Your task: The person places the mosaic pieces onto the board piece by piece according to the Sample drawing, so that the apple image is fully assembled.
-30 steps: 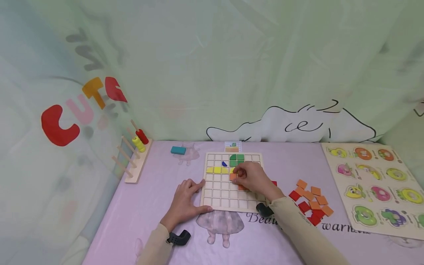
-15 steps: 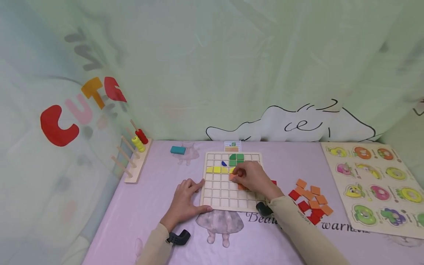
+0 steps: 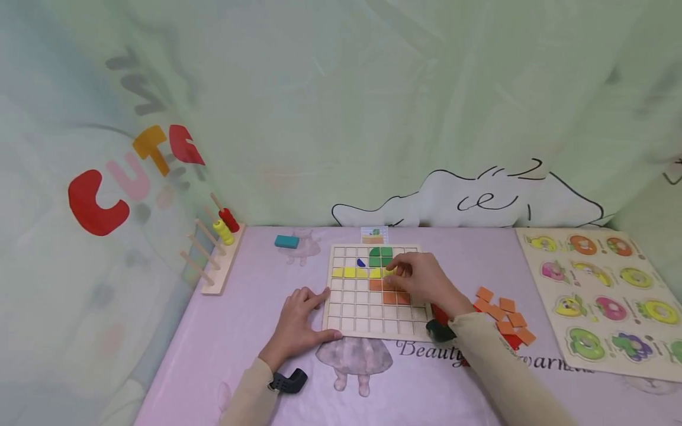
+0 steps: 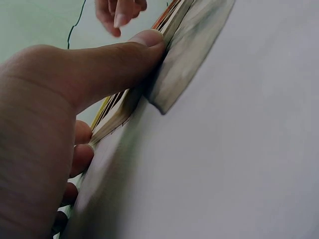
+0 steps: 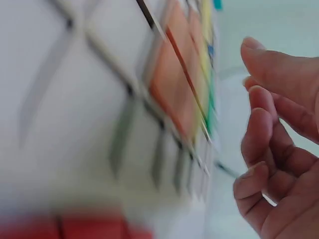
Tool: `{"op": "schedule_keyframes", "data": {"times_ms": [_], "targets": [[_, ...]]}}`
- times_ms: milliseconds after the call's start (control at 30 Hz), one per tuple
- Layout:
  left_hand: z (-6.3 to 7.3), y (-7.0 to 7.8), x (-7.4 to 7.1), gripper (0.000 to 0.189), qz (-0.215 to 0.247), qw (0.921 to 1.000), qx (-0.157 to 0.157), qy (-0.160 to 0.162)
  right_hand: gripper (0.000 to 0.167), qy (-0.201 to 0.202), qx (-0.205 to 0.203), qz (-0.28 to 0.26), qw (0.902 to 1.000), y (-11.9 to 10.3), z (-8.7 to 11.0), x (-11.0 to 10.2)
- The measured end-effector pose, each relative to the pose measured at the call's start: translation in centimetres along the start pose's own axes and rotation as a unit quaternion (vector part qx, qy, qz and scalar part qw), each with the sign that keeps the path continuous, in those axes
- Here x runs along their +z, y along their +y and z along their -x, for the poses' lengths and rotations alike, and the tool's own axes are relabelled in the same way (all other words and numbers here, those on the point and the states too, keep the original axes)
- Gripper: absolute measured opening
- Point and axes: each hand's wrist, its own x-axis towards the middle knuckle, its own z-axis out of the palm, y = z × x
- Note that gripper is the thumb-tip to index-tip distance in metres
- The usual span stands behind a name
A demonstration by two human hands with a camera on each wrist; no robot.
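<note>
A wooden grid board lies flat in the middle of the table. Along its left and front edges my left hand spans the near corner, its straight thumb pressed to the front edge, as the left wrist view also shows. Set in the board are green pieces, a small blue piece, a row of yellow pieces and several orange tiles. Above the orange tiles hovers my right hand. In the right wrist view its fingers are loosely bent, thumb apart, with nothing between them.
Loose orange tiles and red tiles lie to the right, partly behind the right sleeve. Behind the board sits a small pattern card. A teal block and a bead peg stand are left; a fruit puzzle board is far right.
My right hand has come off the orange tile at the left of its row and shifted right, uncovering more orange and yellow pieces. The left hand stays put.
</note>
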Motion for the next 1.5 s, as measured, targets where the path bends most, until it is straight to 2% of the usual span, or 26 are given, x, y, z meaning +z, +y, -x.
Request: {"op": "schedule_keyframes", "data": {"times_ms": [133,300,400,500,633,800,967,1100,1300,1500], "targets": [[-0.2,0.1,-0.3,0.096,-0.002,1.0000,0.002,0.003,0.032,-0.002,0.062,0.019,0.9979,1.9,1.5,-3.5],[-0.3,-0.1,-0.8,0.096,-0.006,1.0000,-0.005,0.002,0.050,-0.028,0.138,0.051,0.9887,4.8,4.5,-7.2],[-0.2,-0.2,-0.8,0.096,-0.002,1.0000,-0.010,-0.001,0.053,-0.048,0.160,0.063,0.9839,6.7,6.3,-8.6],[-0.2,-0.3,-0.8,0.096,0.002,0.9999,-0.010,0.000,0.047,-0.059,0.162,0.066,0.9829,8.3,7.4,-8.9],[-0.1,-0.4,-0.7,0.096,0.003,1.0000,-0.007,0.005,0.039,-0.054,0.149,0.068,0.9850,9.6,8.0,-8.6],[-0.1,-0.3,-0.4,0.096,0.002,1.0000,0.000,0.010,0.035,-0.040,0.144,0.054,0.9873,10.0,8.4,-8.5],[0.0,-0.1,-0.3,0.096,-0.002,1.0000,-0.007,0.004,0.041,-0.008,0.124,0.029,0.9918,9.7,8.4,-7.8],[-0.1,-0.1,-0.2,0.096,-0.003,1.0000,-0.002,0.007,0.044,0.019,0.116,-0.015,0.9929,8.5,7.7,-6.3],[0.0,-0.1,0.1,0.096,-0.002,0.9999,0.002,0.010,0.043,0.063,0.123,-0.082,0.9870,5.2,6.0,-3.1],[0.0,0.1,0.1,0.096,0.005,0.9999,0.007,0.010,0.038,0.052,0.090,-0.111,0.9884,1.9,4.1,-0.2]]}}
